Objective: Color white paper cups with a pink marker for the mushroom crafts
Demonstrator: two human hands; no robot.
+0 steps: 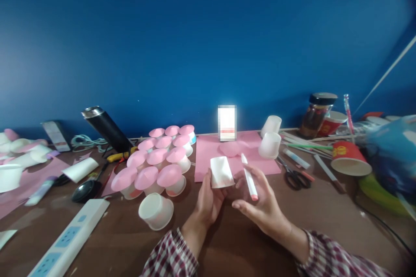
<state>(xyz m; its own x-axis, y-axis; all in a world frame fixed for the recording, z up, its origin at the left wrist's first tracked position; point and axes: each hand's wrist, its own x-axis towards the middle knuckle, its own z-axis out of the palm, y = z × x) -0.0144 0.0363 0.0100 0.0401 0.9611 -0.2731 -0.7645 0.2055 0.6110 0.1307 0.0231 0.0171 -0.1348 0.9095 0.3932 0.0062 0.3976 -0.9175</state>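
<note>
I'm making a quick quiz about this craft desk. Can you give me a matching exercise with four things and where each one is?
Things:
1. white paper cup
2. marker
3. scissors
4. power strip

Places:
A. near left corner of the table
B. in the left hand
C. on the table right of the pink sheet
D. in the right hand

Pairs: 1-B, 2-D, 3-C, 4-A
</note>
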